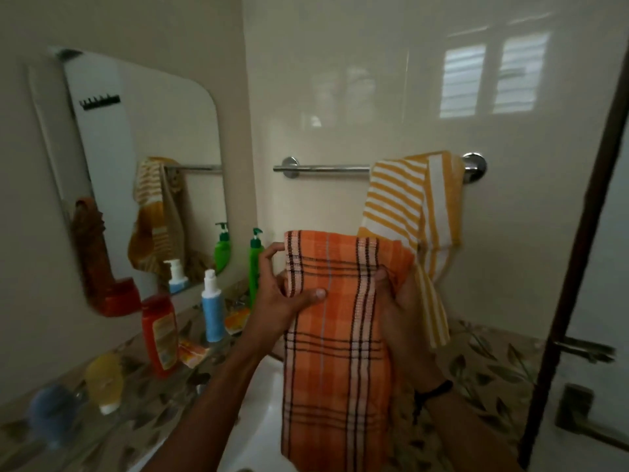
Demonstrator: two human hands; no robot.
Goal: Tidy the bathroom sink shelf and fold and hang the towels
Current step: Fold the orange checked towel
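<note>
I hold an orange checked towel (335,352) upright in front of me, folded into a long strip. My left hand (282,294) pinches its upper left edge, thumb on the front. My right hand (405,308) grips the upper right edge from behind. A yellow and white striped towel (405,206) hangs bunched on the right end of the chrome towel bar (323,168). The bar's left half is bare. The glass sink shelf (143,366) runs along the left wall.
On the shelf stand a green pump bottle (255,267), a blue and white bottle (212,308), a red bottle (160,335), a yellow tube (103,381), a blue puff (51,413) and orange sachets (194,350). A mirror (136,172) hangs above. The white sink (262,413) is below; a door (578,233) stands right.
</note>
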